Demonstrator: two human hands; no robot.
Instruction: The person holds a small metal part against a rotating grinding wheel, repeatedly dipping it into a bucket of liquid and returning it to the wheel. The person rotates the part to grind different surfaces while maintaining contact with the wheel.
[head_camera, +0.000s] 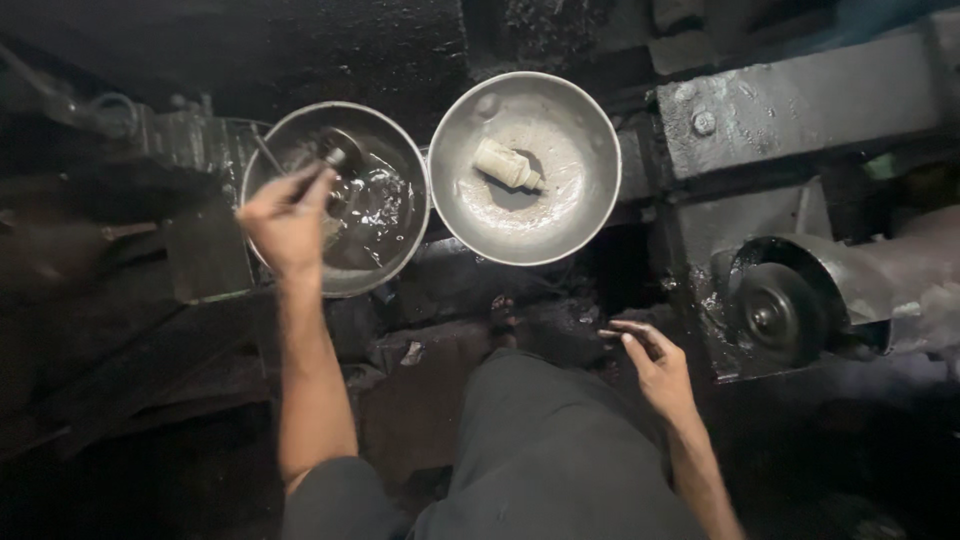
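My left hand is raised over the rim of a metal bowl that holds dark, shiny liquid. Its fingers are closed on a small dark metal part held just above the liquid. To the right stands a second metal bowl with pale paste and a whitish cylindrical piece lying in it. My right hand hovers low beside my knee, fingers loosely spread, holding nothing.
A heavy, greasy black machine fills the right side, with a round dark wheel inside a metal guard. Dark metal blocks and a wire loop sit at the left. My legs in dark trousers occupy the bottom centre.
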